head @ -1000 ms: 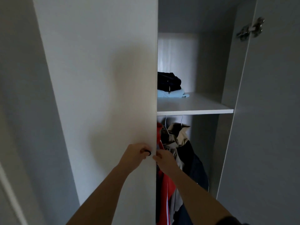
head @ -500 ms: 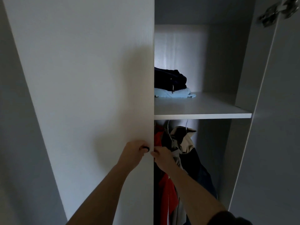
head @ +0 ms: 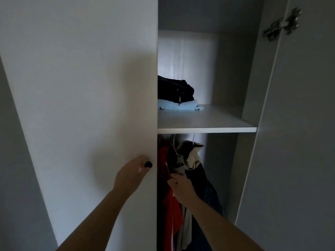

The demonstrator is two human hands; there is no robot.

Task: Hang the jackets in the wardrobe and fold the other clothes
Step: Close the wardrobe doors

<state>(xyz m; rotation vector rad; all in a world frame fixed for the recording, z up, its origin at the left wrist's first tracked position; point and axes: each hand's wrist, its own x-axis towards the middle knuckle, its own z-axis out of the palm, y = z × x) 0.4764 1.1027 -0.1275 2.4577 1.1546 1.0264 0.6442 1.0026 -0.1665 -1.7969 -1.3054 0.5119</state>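
Head view: seems the closing-up stage, with left hand pinching the knob of the left door, right hand among the hung jackets under the shelf of folded clothes, grip unclear; next calls for tucking fabric clear.

My right hand has left the door edge beside the knob and now sits below and right of it, inside the wardrobe, fingertips against the hanging jackets. My left hand has eased back, so the knob shows at its fingertips.
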